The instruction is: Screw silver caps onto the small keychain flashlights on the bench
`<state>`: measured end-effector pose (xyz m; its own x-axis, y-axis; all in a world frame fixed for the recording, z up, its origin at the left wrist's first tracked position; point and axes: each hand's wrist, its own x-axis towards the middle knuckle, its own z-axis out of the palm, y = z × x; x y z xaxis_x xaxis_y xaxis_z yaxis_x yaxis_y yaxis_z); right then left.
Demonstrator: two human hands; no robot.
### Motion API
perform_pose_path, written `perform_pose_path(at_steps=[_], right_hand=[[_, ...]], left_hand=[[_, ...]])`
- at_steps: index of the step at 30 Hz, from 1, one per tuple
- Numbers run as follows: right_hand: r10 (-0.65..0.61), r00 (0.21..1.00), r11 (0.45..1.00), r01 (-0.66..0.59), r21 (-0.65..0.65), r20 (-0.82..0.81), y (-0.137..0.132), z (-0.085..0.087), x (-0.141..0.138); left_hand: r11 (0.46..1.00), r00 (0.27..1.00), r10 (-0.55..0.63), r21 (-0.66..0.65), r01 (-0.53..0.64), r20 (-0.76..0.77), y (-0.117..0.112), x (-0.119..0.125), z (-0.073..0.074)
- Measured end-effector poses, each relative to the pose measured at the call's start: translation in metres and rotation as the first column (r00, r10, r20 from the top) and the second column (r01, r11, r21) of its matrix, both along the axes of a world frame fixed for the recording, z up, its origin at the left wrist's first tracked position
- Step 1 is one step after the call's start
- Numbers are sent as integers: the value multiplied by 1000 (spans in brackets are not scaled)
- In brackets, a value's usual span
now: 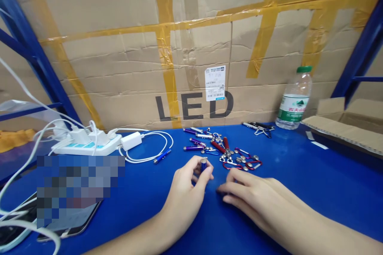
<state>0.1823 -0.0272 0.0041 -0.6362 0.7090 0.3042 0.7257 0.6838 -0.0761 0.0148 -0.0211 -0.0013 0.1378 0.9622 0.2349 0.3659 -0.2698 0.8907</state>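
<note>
My left hand (191, 181) pinches a small blue metal tube (204, 164), like the body of a mini flashlight, upright with its round silvery end on top. To its right, my right hand (248, 189) is low over the blue table (209, 231), fingers bent and drawn together. Something dark shows at its fingertips, too blurred to name. Beyond both hands lies a loose group of purple penlights (193, 148), red penlights (218, 146), red carabiner clips (232, 165) and silvery button cells (255, 157). A single blue penlight (162, 156) lies apart, left of the group.
A white power strip (89, 146) with plugs and cables stands at the left, a phone (80, 217) nearer me. Black and silver penlights (259, 126) lie at the back. A water bottle (293, 105) and open carton (347, 129) stand right. A large cardboard box (125, 79) walls the back.
</note>
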Motion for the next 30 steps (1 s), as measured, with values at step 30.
perform_pose_path(at_steps=[30], right_hand=[[209, 924, 971, -235, -44, -320, 19, -11, 5]], left_hand=[[995, 997, 10, 96, -3, -76, 0, -2, -2]])
